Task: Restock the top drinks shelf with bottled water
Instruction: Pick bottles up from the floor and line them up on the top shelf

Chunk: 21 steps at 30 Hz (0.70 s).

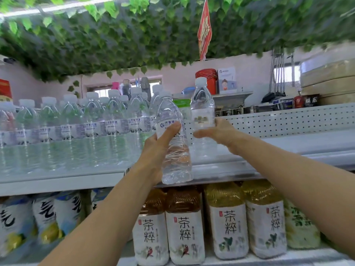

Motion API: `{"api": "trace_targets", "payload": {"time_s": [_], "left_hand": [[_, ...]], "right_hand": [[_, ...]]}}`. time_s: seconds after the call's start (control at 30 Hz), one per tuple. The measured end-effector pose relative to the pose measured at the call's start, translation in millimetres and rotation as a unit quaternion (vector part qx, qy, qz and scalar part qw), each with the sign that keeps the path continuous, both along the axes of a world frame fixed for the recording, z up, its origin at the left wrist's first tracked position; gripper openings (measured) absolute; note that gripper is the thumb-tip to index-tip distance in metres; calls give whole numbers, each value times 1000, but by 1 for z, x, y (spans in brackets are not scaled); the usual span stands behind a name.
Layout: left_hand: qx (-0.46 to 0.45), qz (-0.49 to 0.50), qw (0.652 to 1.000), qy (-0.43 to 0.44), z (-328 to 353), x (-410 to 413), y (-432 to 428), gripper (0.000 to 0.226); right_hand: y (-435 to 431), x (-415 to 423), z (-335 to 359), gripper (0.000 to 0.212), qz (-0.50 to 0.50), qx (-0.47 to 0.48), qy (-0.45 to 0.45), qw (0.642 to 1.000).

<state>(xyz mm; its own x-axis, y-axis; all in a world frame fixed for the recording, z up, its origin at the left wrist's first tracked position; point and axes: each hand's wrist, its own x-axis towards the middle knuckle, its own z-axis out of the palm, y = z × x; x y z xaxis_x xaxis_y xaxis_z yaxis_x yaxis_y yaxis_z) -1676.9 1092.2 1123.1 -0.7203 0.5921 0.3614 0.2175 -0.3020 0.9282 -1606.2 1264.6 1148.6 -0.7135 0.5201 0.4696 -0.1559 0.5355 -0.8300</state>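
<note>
- Restocking looks well under way: water bottles (76, 121) crowd the top shelf (288, 142) from nine o'clock to centre, while the stretch toward three o'clock lies bare, so more remain to place.
- Left hand (157, 144) wraps its fingers round a tilted bottle (176, 160) at centre, held in front of the shelf edge.
- Right hand (217, 131) curls round an upright bottle (202, 104) at one o'clock, its base apparently on the shelf.
- Bottles are clear ribbed plastic with white caps and printed labels; the shelf is smooth pale metal with a perforated back panel (288, 120).
</note>
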Motion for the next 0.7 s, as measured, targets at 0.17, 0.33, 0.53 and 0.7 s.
{"api": "trace_targets", "payload": {"time_s": [0.17,0.33,0.53,0.7], "left_hand": [[19,-4,1000,-21,-5,-5,4,109],[26,-7,999,-38,-5,-9,6,117],[31,-5,1000,-1,-1,5,-1,91],[19,-20,1000,2,-2,0,-1,69]], "right_hand": [[-7,-18,-9,115,-165,82,-39,982],[-6,-2,-6,37,-9,-1,-15,1000],[-6,-11,-16,105,-98,28,-1,995],[-4,-2,-10,71,-21,-8,-18,1000]]}}
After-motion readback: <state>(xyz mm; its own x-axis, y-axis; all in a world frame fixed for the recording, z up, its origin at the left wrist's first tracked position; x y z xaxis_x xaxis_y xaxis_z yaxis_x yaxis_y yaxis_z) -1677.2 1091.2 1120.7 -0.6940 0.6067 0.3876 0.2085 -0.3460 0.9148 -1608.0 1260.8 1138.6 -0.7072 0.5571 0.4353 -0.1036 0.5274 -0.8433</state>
